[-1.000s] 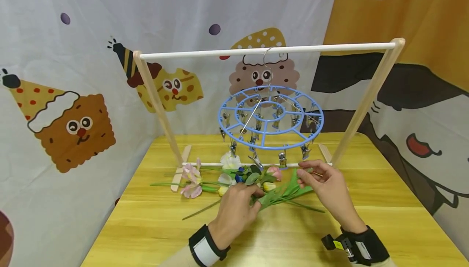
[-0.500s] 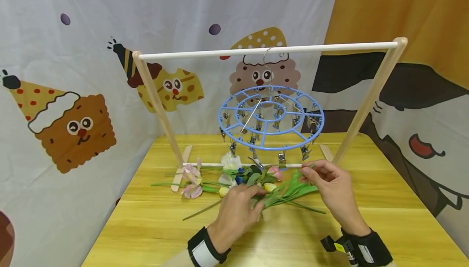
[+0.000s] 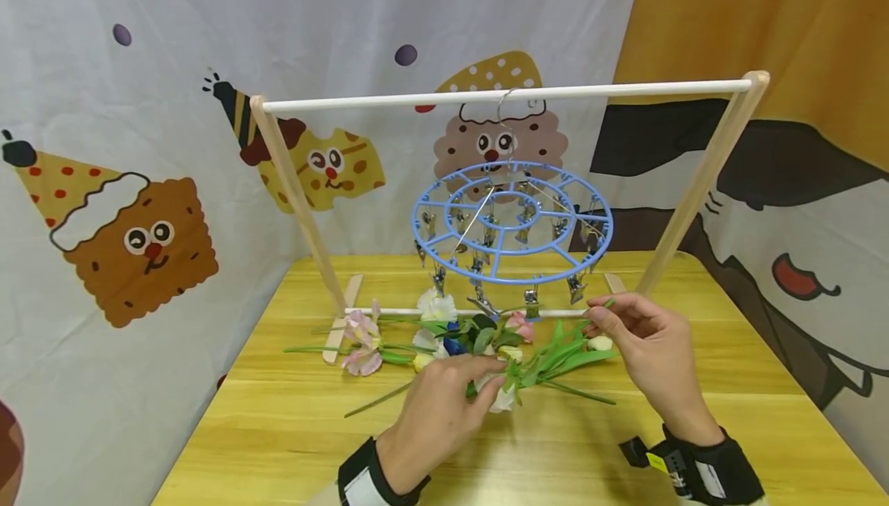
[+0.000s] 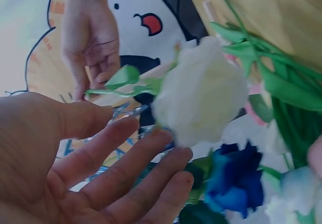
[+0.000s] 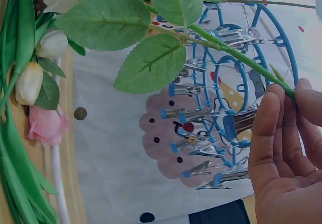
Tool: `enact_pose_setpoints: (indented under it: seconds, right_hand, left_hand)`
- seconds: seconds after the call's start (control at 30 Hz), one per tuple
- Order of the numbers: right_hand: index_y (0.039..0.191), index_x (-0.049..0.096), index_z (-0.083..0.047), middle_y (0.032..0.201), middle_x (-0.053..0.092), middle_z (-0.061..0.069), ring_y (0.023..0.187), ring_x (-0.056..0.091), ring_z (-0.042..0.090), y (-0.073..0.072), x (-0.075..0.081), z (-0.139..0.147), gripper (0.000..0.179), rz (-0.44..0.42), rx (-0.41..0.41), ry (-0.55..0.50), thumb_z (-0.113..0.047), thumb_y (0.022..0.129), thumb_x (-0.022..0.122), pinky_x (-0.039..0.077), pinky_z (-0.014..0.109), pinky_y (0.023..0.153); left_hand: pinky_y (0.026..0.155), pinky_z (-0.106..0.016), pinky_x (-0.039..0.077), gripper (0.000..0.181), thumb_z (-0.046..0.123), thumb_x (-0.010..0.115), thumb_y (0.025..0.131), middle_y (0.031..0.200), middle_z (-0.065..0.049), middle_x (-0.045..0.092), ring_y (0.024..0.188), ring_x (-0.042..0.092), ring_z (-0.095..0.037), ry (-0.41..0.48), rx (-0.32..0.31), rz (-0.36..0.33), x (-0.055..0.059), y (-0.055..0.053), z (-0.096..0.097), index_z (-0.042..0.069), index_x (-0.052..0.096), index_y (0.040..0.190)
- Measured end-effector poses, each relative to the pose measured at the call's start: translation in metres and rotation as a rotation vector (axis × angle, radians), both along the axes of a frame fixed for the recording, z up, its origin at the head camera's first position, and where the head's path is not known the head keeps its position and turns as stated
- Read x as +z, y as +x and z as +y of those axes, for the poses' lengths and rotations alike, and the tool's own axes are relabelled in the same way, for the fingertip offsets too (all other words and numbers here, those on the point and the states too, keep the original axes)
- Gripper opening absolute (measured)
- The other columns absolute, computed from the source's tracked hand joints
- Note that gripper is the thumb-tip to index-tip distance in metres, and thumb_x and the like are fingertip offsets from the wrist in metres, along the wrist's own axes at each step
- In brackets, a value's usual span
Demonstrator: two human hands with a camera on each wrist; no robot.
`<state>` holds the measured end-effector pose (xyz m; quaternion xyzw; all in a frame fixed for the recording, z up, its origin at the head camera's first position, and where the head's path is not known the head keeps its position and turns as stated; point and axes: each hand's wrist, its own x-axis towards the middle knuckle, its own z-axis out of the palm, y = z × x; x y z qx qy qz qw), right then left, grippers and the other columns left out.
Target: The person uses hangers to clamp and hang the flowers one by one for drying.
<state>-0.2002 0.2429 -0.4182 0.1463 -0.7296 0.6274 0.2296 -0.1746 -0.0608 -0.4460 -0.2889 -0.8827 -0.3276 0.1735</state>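
A white rose lies across the front of the flower pile, its bloom beside my left fingers in the head view. My right hand pinches its green stem between thumb and fingers, well behind the leaves. My left hand is by the bloom, fingers extended and loosely spread; the fingertips are close to the petals, though contact cannot be told. Around them lie a blue flower, a pink rose, a yellow-white tulip and long green leaves.
A blue round clip hanger with several metal clips hangs from the white rod of a wooden rack, above the flowers. Pink-white flowers lie to the left on the wooden table. A patterned cloth stands behind.
My right hand has moved right, drawing the stem along. The white bloom and its leaves now show at my left fingers, and a pale bud is uncovered beside my right hand.
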Motion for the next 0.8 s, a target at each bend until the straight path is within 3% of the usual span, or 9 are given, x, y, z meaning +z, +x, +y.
enact_pose_setpoints:
  seconds: [0.27,0.4,0.63,0.8]
  right_hand:
    - [0.122,0.080,0.013,0.099,0.088,0.001,0.078,0.085,0.012,0.001,0.010,0.003,0.017,0.078,0.030,0.029,0.016,0.105,0.075,0.070,0.022,0.078]
    - [0.120,0.080,0.012,0.100,0.088,0.003,0.078,0.085,0.012,0.002,0.013,0.001,0.017,0.113,0.058,0.028,0.017,0.105,0.074,0.070,0.023,0.078]
    - [0.120,0.081,0.011,0.098,0.088,-0.001,0.075,0.083,0.013,0.002,0.019,-0.001,0.017,0.105,0.009,0.050,0.016,0.105,0.075,0.070,0.023,0.078]
    - [0.120,0.084,0.007,0.099,0.089,-0.005,0.076,0.083,0.009,0.000,0.023,-0.003,0.018,0.156,-0.049,0.123,0.015,0.104,0.078,0.066,0.016,0.099]
  left_hand:
    - [0.074,-0.014,0.062,0.007,0.023,0.086,0.110,0.098,0.007,0.088,0.084,0.079,-0.002,0.052,0.037,0.152,0.022,0.004,0.007,0.020,0.091,0.112]
    - [0.068,-0.008,0.054,0.005,0.017,0.086,0.109,0.091,0.006,0.085,0.076,0.071,0.002,0.131,0.008,0.193,0.032,0.004,0.013,0.015,0.091,0.110]
    - [0.070,-0.011,0.062,0.017,0.014,0.082,0.112,0.102,-0.005,0.088,0.080,0.079,-0.006,0.223,-0.066,0.179,0.041,-0.006,0.034,0.005,0.088,0.124]
    - [0.074,-0.018,0.067,0.025,0.014,0.078,0.114,0.113,-0.014,0.089,0.083,0.085,-0.014,0.236,-0.029,0.119,0.044,-0.014,0.045,-0.001,0.084,0.134]
